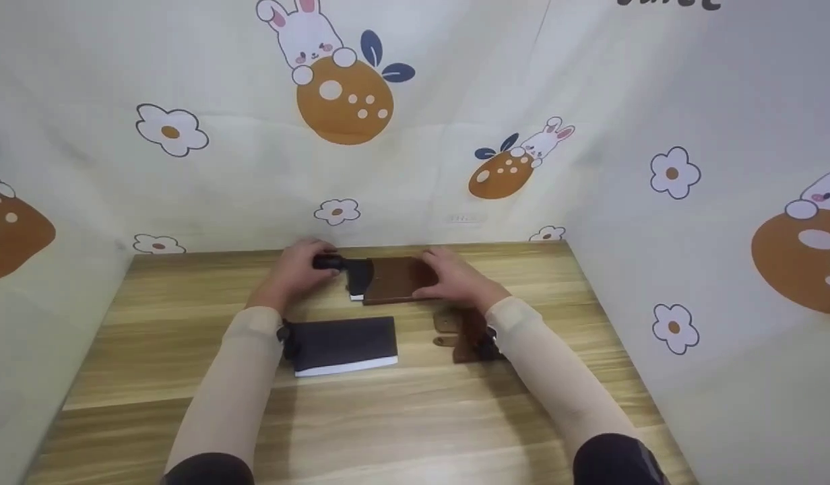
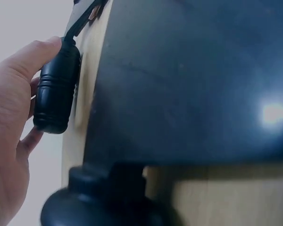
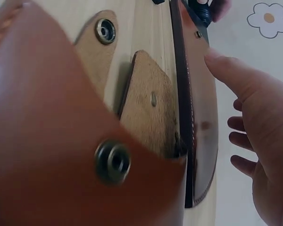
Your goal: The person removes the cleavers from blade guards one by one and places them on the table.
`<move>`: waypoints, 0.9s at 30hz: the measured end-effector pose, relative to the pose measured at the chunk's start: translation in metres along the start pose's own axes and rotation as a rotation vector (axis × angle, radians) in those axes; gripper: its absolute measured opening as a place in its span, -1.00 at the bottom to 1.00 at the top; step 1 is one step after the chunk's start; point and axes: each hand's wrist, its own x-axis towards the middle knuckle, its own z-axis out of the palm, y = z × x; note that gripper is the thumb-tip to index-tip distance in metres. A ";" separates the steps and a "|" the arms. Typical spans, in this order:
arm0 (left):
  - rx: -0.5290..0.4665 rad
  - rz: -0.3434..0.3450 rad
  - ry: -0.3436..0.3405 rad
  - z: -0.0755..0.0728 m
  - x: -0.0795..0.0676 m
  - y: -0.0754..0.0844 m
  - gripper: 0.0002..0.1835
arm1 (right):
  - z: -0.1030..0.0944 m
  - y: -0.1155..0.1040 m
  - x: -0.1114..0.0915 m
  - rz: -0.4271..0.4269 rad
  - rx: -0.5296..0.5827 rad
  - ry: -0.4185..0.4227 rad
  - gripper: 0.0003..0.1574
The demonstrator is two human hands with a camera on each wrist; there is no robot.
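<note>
My left hand (image 1: 297,273) holds the black ribbed handle (image 2: 56,89) of a cleaver (image 1: 358,276), thumb on one side and fingers on the other. The cleaver's dark blade sits partly inside a brown leather sheath (image 1: 395,279) lying flat at the table's back. My right hand (image 1: 455,276) is over the sheath's right end; its thumb reaches the sheath, while the other visible fingers appear raised above it in the right wrist view. Nearer lies a second dark cleaver blade (image 1: 344,343) with a bright edge, its handle end hidden by the left wrist in the head view.
A second brown leather sheath (image 3: 61,155) with snap straps (image 3: 151,103) lies under the right wrist, partly hidden. Beyond the wooden table's (image 1: 381,417) back edge hangs a printed cloth (image 1: 240,175), which also rises on both sides.
</note>
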 end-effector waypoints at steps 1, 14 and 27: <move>-0.008 0.004 -0.007 0.001 0.001 -0.001 -0.42 | 0.001 -0.001 0.003 -0.006 0.007 -0.006 0.19; -0.046 -0.015 -0.053 0.010 0.009 0.003 -0.38 | 0.020 -0.012 0.030 0.025 0.097 -0.102 0.50; -0.029 -0.009 -0.010 0.017 0.016 0.007 -0.50 | 0.036 -0.012 0.033 0.027 -0.072 -0.061 0.52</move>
